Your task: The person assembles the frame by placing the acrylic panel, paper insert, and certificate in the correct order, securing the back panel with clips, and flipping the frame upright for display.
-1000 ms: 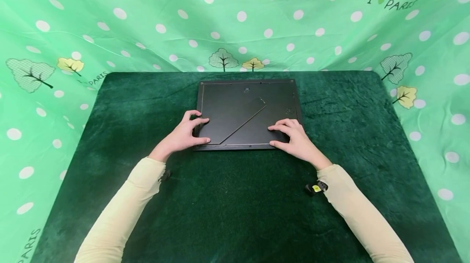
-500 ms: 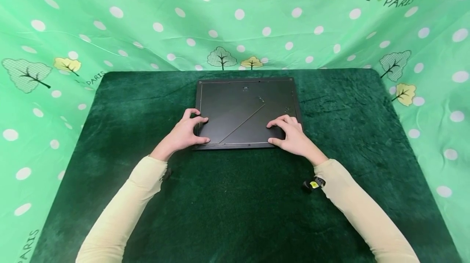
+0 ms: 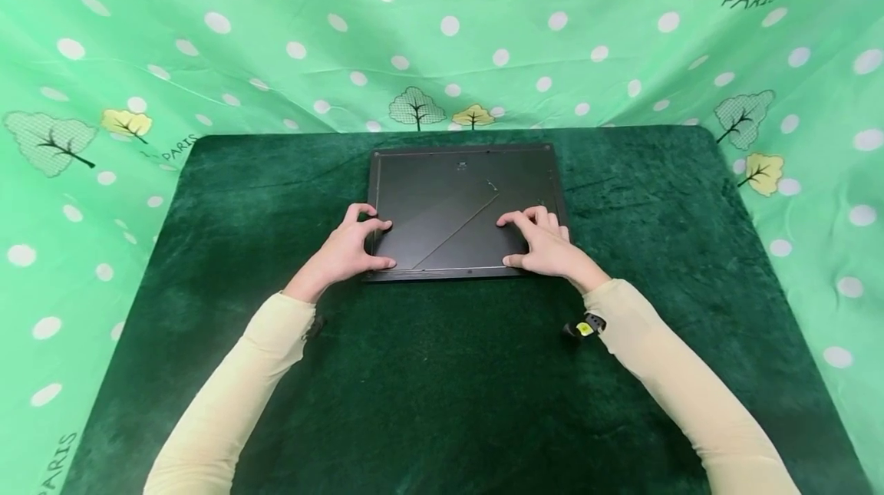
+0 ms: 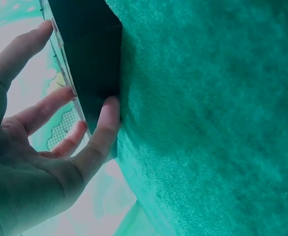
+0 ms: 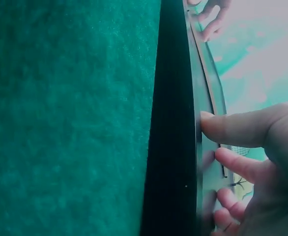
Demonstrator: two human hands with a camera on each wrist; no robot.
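Note:
A black picture frame [image 3: 442, 211] lies back side up on the table, with a diagonal seam running across its backing. At its near-left corner is my left hand [image 3: 341, 249]; thumb and index finger rest on the back, and the left wrist view shows one finger [image 4: 108, 115] against the dark side wall. My right hand [image 3: 549, 245] bridges the near-right part, thumb [image 5: 215, 129] on the near rim and index fingertip on the backing. The other right fingers touch the frame's back farther right. The underside of the frame is hidden.
A dark green velvet cloth [image 3: 428, 387] covers the table. Behind and at both sides hangs a light green curtain [image 3: 476, 34] with white dots and printed trees. The frame lies near the table's far edge.
My right hand has shifted slightly left and away from me along the frame's back, its wrist swinging inward. My left hand keeps its place at the corner. The view has tilted a little.

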